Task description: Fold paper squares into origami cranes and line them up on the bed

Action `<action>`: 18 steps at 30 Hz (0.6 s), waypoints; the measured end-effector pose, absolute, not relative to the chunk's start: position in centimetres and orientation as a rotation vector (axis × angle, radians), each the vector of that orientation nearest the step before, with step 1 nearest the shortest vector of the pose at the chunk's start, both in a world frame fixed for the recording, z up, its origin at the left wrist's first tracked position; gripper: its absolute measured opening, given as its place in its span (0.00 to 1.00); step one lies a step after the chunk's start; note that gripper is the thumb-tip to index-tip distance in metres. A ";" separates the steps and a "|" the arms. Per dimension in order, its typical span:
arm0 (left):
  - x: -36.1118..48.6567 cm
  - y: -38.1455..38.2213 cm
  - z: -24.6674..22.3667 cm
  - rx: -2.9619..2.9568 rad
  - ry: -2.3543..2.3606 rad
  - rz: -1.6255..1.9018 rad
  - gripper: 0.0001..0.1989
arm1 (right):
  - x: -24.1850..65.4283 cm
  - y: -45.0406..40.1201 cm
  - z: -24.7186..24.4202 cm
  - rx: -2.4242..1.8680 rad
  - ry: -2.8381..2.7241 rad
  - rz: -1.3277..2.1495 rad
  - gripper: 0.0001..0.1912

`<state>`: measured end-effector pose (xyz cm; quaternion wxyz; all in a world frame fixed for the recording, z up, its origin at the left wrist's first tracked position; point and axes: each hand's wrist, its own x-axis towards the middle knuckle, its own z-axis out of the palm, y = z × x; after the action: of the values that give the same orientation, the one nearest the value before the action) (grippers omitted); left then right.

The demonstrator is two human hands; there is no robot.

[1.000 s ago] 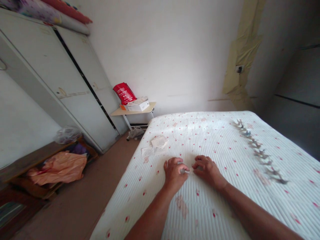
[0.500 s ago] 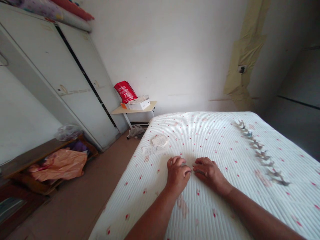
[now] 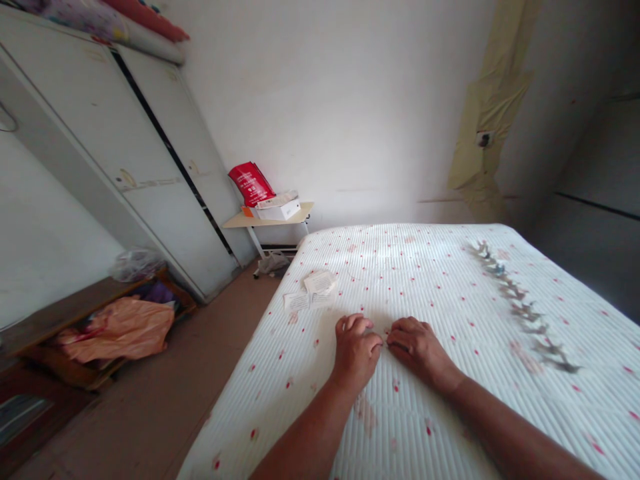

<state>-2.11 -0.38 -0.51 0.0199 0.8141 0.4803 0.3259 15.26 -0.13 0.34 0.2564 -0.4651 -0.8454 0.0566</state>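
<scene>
My left hand (image 3: 356,347) and my right hand (image 3: 417,348) are close together, low over the middle of the white bed cover (image 3: 400,427) with red spots. The fingers of both are curled, with thumbs and fingertips pinched towards each other. Whatever lies between the fingertips is too small and hidden to make out. Several small folded paper pieces (image 3: 525,309) stand in a slanting row on the right part of the bed. Beyond my left hand, a few printed paper pieces (image 3: 320,283) lie flat near the bed's left edge.
Behind the bed's far left corner stands a small table (image 3: 240,221) with a red bag (image 3: 251,183) and a white box (image 3: 280,210). At the left are a grey cabinet (image 3: 150,193) and a wooden bench (image 3: 65,303) with an orange plastic bag (image 3: 123,328).
Both hands stay in nearly the same place. The fingers of my right hand have shifted slightly and look a little more closed.
</scene>
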 end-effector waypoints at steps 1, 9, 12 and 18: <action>-2.1 -0.4 -0.5 2.523 1.495 1.009 0.06 | 15.2 -0.1 0.3 -1.266 -2.296 0.152 0.08; -2.0 -0.4 -0.3 2.516 1.518 0.979 0.07 | 15.1 -0.3 0.5 -1.283 -2.317 0.161 0.08; -2.0 -0.4 -0.2 2.512 1.512 0.965 0.07 | 15.1 -0.2 0.5 -1.276 -2.323 0.158 0.09; -1.9 -0.5 -0.1 2.505 1.532 0.932 0.07 | 15.1 0.1 0.2 -1.296 -2.328 0.158 0.10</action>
<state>-1.93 -0.53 -0.15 0.0303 0.8128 0.4971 0.3022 15.07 0.05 0.24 0.2341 -0.4720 -0.8480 0.0575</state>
